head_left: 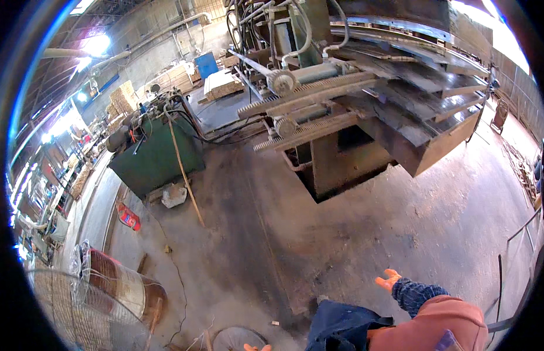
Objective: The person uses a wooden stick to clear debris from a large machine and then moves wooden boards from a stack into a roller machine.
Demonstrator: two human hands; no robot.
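Observation:
My right hand (389,279), in an orange glove, is held out over the concrete floor (342,245) with its fingers apart and nothing in them. A dark knitted cuff (420,294) and a salmon-coloured sleeve (453,319) lead to it. Of my left hand (258,348) only orange fingertips show at the lower edge; they look spread, and the palm is out of the picture. Close to those fingertips is a round grey disc (238,338). Dark blue cloth (345,327) hangs between my hands. Neither hand touches the machinery.
Ahead stands a large press with stacked metal plates (400,82) and toothed racks (307,96), with a dark floor opening (330,190) below. Left are a green tank (160,155), a leaning wooden pole (184,169), a red container (128,216), a rusty drum (122,286) and wire mesh (73,310).

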